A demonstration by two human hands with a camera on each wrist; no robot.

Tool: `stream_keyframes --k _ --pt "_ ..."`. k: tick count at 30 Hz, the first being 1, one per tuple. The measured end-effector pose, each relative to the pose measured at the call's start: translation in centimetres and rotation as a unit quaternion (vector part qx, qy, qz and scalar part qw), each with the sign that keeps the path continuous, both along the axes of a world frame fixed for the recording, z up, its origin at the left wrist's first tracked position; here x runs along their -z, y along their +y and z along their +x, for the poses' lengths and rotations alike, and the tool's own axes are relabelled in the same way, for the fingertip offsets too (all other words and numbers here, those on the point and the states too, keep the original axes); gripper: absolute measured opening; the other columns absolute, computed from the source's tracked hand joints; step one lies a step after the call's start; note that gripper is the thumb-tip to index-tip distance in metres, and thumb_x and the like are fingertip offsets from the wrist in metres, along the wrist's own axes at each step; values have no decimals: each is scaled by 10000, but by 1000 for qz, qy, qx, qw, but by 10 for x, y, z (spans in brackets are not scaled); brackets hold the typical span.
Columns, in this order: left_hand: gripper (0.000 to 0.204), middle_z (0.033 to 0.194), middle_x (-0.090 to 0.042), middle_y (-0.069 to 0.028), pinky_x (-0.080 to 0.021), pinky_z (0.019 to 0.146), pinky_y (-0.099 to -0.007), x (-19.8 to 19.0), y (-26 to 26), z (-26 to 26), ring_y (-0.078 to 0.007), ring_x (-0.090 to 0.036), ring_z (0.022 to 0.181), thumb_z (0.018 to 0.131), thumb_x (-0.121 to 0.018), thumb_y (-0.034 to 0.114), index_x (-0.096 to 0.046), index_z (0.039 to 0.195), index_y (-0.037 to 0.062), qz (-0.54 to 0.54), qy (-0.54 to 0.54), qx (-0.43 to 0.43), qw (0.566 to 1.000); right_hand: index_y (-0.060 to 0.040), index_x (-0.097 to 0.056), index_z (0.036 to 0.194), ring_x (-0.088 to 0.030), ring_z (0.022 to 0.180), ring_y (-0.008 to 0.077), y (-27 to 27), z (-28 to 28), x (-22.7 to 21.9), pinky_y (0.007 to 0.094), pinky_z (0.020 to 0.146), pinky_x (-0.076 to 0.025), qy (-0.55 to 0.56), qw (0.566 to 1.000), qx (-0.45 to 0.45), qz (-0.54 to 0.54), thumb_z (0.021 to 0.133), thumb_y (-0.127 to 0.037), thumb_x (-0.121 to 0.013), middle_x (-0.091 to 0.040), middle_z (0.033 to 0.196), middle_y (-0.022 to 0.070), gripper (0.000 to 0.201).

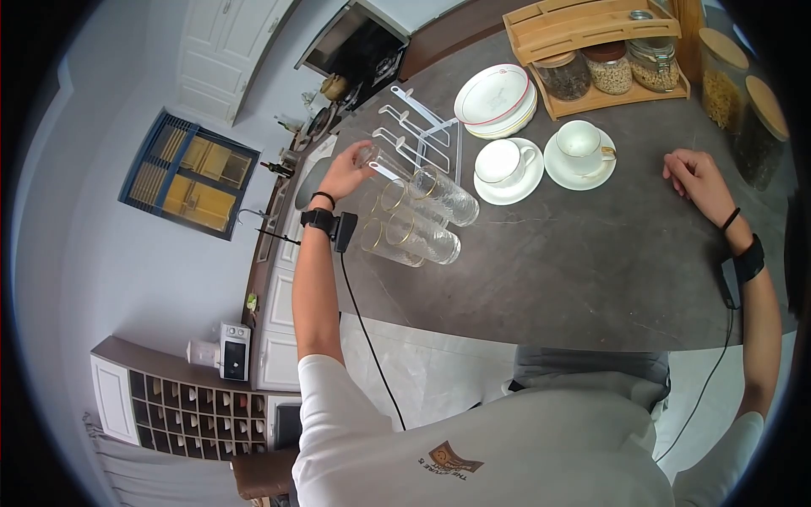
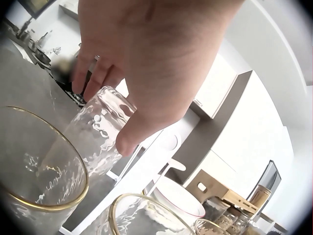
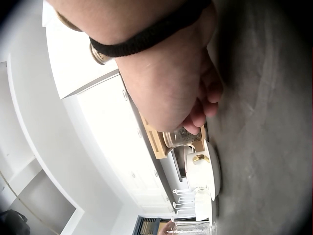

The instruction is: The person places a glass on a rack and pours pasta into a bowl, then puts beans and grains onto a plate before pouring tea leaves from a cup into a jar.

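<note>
My left hand (image 1: 345,173) grips a clear textured glass (image 2: 100,127) near its end, thumb on one side and fingers on the other, beside a white metal rack (image 1: 435,127). Several gold-rimmed glasses (image 1: 427,238) stand close together just below that hand in the head view. At the right, my right hand (image 1: 699,179) rests on the grey table with loosely curled fingers, holding nothing. Two white cups on saucers, one cup (image 1: 500,162) and another (image 1: 579,145), sit between the hands.
Stacked plates (image 1: 494,97) stand behind the cups. A wooden shelf (image 1: 591,29) with jars is at the back, and tall lidded jars (image 1: 760,127) stand at the right. The near table edge (image 1: 507,342) curves in front of the body.
</note>
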State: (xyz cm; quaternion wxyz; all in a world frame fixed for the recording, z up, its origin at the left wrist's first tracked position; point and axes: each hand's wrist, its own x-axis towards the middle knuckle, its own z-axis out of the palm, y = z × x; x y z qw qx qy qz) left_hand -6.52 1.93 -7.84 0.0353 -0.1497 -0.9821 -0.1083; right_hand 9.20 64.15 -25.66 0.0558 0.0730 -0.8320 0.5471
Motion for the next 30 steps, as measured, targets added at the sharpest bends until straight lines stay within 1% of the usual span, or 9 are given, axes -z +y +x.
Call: stream_keyframes --k 7,13,16,19,20,23,24,28,30 --pt "698 1193 -669 -184 -482 973 -378 2 7 6 -304 -628 1092 763 -814 239 -576 1408 123 1 0 -10 1000 -23 -624 781 -492 542 43 0 0 0 229 500 -401 -3 1000 4 11 1061 -277 -531 -511 595 -36 389" --pt "786 1274 -641 -174 -476 1010 -386 6 -5 7 -284 -611 1165 794 -837 305 -501 1477 111 54 -31 -13 998 -26 -625 786 -493 547 40 0 0 0 224 501 -403 -2 1000 4 7 1064 -281 -530 -513 600 -39 389" --pt "735 1324 -618 -158 -465 1044 -383 1 -17 16 -270 -597 1222 881 -787 301 -454 1503 91 77 -16 -15 997 -31 -623 791 -491 553 36 1 -1 1 221 503 -403 -7 1000 2 3 1068 -290 -526 -511 607 -44 391" --pt "621 1350 -607 -141 -459 1063 -389 -5 -39 30 -258 -592 1248 971 -697 250 -438 1508 77 160 41 3 986 -39 -622 794 -486 558 31 1 1 0 216 506 -401 -13 1000 3 -3 1071 -298 -523 -508 610 -50 392" --pt "515 1345 -609 -111 -479 1032 -377 -4 -47 34 -228 -600 1227 1015 -627 196 -460 1487 74 201 63 1 978 -41 -622 796 -483 558 30 1 1 1 214 506 -399 -13 1000 3 -3 1072 -302 -523 -506 611 -52 392" --pt "467 1307 -623 -94 -499 989 -358 0 -54 60 -193 -608 1197 1025 -615 212 -489 1456 83 332 97 -51 937 -49 -621 799 -479 559 26 1 -1 1 210 507 -394 -14 1000 -2 1 1074 -311 -520 -501 613 -57 392" --pt "377 1251 -638 -70 -517 915 -323 8 -61 66 -148 -617 1134 1027 -613 231 -552 1368 83 349 107 -62 929 -51 -621 800 -478 559 25 1 -1 2 209 506 -392 -16 1000 -2 0 1074 -313 -520 -500 614 -59 392" --pt "237 1117 -671 -5 -515 834 -296 45 -89 90 -111 -627 1015 1026 -614 259 -646 1176 78 317 41 -129 939 -59 -619 802 -478 559 23 2 -2 5 208 502 -388 -23 1000 -4 0 1076 -319 -514 -497 617 -64 392" --pt "235 1102 -683 -1 -516 858 -299 63 -94 108 -112 -634 1022 1009 -638 230 -654 1183 72 283 -51 -141 947 -61 -619 800 -478 558 23 2 -3 5 208 501 -387 -22 1000 -6 0 1077 -319 -512 -497 616 -64 393"
